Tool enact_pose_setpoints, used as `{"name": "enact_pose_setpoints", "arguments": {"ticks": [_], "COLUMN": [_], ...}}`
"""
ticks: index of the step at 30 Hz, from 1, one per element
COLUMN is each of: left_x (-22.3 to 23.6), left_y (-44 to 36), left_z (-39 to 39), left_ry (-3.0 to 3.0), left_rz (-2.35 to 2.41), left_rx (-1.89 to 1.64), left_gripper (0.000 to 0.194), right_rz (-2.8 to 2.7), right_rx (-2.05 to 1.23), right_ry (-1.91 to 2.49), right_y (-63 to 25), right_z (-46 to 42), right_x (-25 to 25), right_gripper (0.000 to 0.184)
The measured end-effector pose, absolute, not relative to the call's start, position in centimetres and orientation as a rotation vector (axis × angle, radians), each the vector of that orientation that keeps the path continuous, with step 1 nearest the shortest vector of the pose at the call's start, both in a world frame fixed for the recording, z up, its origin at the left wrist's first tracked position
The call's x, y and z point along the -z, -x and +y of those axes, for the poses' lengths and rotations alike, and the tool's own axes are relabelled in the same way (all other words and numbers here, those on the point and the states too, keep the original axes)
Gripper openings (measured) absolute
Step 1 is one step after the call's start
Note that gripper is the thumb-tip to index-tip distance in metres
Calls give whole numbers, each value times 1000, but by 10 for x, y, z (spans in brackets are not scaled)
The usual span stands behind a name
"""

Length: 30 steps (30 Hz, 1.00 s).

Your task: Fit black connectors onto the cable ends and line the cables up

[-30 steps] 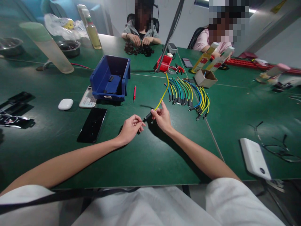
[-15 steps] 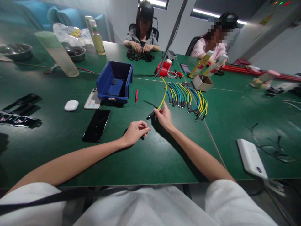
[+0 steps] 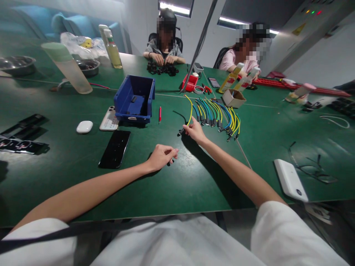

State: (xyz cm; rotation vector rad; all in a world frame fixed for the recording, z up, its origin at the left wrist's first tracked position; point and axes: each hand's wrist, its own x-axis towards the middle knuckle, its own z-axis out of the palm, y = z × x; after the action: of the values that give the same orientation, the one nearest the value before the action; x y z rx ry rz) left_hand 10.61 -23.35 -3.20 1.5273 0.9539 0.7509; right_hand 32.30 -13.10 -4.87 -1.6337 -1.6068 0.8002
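My right hand [image 3: 196, 132] pinches a short yellow wire [image 3: 190, 107] near its lower end, where a black sleeve and a metal lug [image 3: 179, 133] show. The wire curves upward from my fingers, just left of a row of yellow, blue and green wires [image 3: 215, 112] with black sleeves and metal lugs at their near ends. Closer to me, my left hand [image 3: 162, 157] rests on the green table [image 3: 177, 192] with its fingers curled together. A small dark bit shows beneath those fingertips; what it is cannot be made out.
Left of centre stands a blue bin [image 3: 134, 98] with small black pieces inside. Near it lie a red pen [image 3: 160, 115], a black phone [image 3: 115, 149] and a white case [image 3: 84, 127]. A cardboard box [image 3: 233, 98] stands behind the wires. Two people sit across the table.
My right hand has moved the yellow wire nearer to the row of wires. My left hand has stayed in about the same place, its fingers still curled. The camera has turned slightly.
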Motion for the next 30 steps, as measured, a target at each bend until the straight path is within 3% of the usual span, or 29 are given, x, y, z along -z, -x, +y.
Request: {"name": "enact_pose_setpoints", "arguments": {"ticks": [5, 17, 30], "left_x": [34, 32, 32], "left_y": [-106, -104, -104], "left_z": [-233, -233, -234], "left_ry": [-1564, -1648, -1667], "left_rz": [948, 925, 908], "left_rx": [-750, -734, -716], "left_gripper": [42, 41, 40], "right_rz": [-1643, -1698, -1939], "right_rx": [-771, -708, -421], "right_ry": [1700, 1924, 2069], "right_y": [-328, -339, -344], "right_z": [-124, -115, -94], "right_x": [46, 31, 18], "right_gripper": [86, 71, 55]}}
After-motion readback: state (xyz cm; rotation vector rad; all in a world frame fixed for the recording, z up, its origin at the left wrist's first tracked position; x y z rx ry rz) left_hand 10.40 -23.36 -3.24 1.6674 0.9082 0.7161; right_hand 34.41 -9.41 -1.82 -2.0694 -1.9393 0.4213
